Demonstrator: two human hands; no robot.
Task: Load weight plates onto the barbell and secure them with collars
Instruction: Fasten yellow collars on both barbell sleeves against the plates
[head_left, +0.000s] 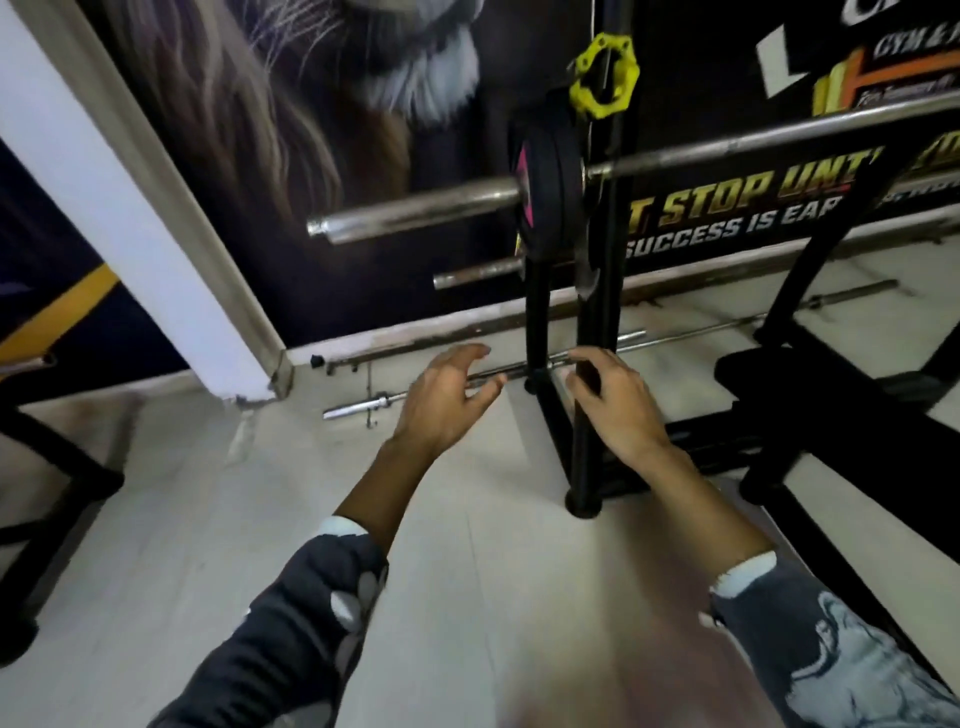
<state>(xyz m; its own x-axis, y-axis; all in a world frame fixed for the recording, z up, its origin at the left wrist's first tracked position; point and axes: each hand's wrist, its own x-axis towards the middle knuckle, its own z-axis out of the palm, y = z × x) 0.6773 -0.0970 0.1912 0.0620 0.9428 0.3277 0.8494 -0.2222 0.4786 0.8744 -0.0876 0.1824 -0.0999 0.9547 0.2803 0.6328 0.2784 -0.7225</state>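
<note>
The steel barbell (415, 210) rests across a black rack, its bare sleeve end pointing left. Black weight plates (550, 182) with a pink mark sit on the sleeve against the rack upright. A yellow collar (602, 78) hangs on the upright above the plates. My left hand (447, 395) hovers low over the floor, fingers spread, holding nothing. My right hand (618, 400) is beside the black upright, fingers apart and curled, empty too. Both hands are well below the bar.
The black rack posts (584, 426) stand right in front of my right hand. A black bench (810, 395) lies at the right. Spare bars (363, 408) lie on the floor along the wall. A white pillar (119, 208) rises at the left.
</note>
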